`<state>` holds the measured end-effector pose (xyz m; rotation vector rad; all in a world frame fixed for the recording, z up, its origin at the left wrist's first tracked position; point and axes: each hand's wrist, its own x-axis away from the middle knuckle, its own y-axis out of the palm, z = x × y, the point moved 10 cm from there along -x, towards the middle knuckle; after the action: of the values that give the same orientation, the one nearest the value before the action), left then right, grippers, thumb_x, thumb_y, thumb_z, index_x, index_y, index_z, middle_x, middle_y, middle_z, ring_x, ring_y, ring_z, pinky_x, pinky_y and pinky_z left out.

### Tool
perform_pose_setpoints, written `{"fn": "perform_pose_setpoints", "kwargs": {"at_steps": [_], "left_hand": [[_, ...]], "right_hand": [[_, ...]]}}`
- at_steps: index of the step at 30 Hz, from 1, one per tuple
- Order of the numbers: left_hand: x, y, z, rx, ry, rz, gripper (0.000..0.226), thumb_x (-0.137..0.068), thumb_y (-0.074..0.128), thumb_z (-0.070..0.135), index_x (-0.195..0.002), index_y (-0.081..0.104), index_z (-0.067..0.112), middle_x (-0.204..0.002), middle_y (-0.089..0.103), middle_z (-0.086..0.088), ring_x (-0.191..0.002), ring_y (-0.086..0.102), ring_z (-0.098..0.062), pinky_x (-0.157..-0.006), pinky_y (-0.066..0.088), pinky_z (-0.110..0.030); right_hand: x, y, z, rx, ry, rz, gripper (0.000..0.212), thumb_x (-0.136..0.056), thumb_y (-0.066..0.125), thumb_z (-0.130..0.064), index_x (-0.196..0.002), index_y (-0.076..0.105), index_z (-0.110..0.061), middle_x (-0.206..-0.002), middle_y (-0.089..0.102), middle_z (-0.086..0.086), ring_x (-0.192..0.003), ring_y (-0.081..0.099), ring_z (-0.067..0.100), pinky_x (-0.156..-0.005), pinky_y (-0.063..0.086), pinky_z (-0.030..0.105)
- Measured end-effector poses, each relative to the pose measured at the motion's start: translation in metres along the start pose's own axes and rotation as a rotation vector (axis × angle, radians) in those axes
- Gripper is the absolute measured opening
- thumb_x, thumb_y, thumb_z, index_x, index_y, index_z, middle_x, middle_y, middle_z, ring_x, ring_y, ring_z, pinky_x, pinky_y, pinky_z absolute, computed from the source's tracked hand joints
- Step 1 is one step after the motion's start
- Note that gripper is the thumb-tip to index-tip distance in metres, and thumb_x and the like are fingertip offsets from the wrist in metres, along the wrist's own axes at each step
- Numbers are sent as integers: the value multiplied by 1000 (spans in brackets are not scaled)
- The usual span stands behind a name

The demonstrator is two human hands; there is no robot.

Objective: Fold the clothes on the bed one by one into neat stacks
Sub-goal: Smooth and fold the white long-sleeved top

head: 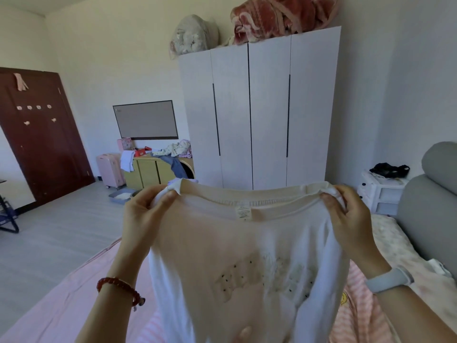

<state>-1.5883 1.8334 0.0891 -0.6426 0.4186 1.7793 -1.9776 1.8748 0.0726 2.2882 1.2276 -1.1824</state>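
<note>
Standing beyond both hands, a white four-door wardrobe [259, 112] fills the far wall, with a red patterned blanket [282, 17] and a bagged bundle [193, 35] on top; a pink-sheeted bed [61, 305] lies beneath the forearms, its grey padded headboard [430, 214] outboard of the right hand; a dark brown door [42, 134] stands well to the left of the left hand. A white T-shirt [235, 256] hangs in the air between the two hands, above the bed, its neckline uppermost and stretched level, care label showing inside the collar, faint lettering showing through the chest. A pink striped garment [358, 313] lies on the bed below the right wrist. Left hand [143, 214]: fingers curled, pinching the shirt's left shoulder seam; red bead bracelet [121, 288] on that wrist. Right hand [346, 214]: fingers curled, pinching the right shoulder seam; pale band [390, 279] on that wrist. Hands held well apart at equal height, the collar taut between them.
</note>
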Motion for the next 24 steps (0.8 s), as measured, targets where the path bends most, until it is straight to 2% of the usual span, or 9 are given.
{"fn": "perform_pose_setpoints", "kwargs": {"at_steps": [3,5,8,11,13,16,19,22,24], "left_hand": [[15,-16,5,50,-19,39,21,-65,66,51,-79,72,38,-76,69,15,-78,58,-11,-77,47,-37],[23,-26,10,73,-22,66,19,-65,66,51,-77,72,38,-73,68,15,-77,57,-12,-76,46,-38],[29,-36,18,130,-17,93,18,-64,68,50,-76,72,38,-71,67,15,-76,55,-16,-75,46,-40],[31,-40,31,153,32,108,14,-64,68,48,-75,72,39,-70,67,16,-75,55,-15,-74,45,-38],[28,-44,35,171,56,137,13,-65,68,47,-75,72,40,-70,66,18,-74,55,-10,-73,45,-33],[18,-47,25,153,56,179,9,-67,70,46,-75,72,42,-68,66,20,-68,55,0,-67,46,-21],[4,-33,-11,76,-16,177,11,-77,73,31,-73,71,41,-66,65,20,-67,55,0,-68,47,-26],[-7,-12,-70,3,-158,166,12,-81,70,26,-72,70,35,-65,66,15,-67,56,-9,-69,48,-33],[-14,5,-115,-69,-245,140,10,-79,72,27,-70,70,32,-65,65,10,-65,56,-12,-66,48,-35]], "right_hand": [[12,-10,-27,31,-102,66,5,-88,60,-7,-91,59,-3,-78,60,-22,-74,52,-18,-66,37,1],[20,-16,-46,34,-151,110,6,-87,60,-7,-93,61,-4,-82,62,-26,-74,51,-19,-66,37,1],[28,-25,-65,23,-191,191,13,-87,57,-9,-94,62,2,-85,55,-42,-75,51,-20,-68,36,-1],[28,-28,-76,2,-215,243,19,-89,56,-9,-95,62,8,-89,53,-46,-79,51,-21,-72,36,0],[26,-27,-80,-18,-226,269,25,-90,56,-16,-95,62,8,-88,54,-45,-78,51,-20,-72,37,1],[18,-20,-76,-35,-248,289,27,-91,53,-23,-94,63,1,-85,57,-36,-76,52,-17,-70,37,3],[5,1,-51,9,-236,256,30,-92,55,-26,-93,65,2,-82,59,-10,-72,52,-12,-67,37,6],[-4,35,-2,174,-189,173,21,-89,62,-19,-92,68,1,-73,62,-1,-63,53,4,-61,38,12],[-6,60,45,280,-114,100,14,-87,65,-13,-92,69,-1,-69,66,10,-60,61,28,-57,44,30]]}}
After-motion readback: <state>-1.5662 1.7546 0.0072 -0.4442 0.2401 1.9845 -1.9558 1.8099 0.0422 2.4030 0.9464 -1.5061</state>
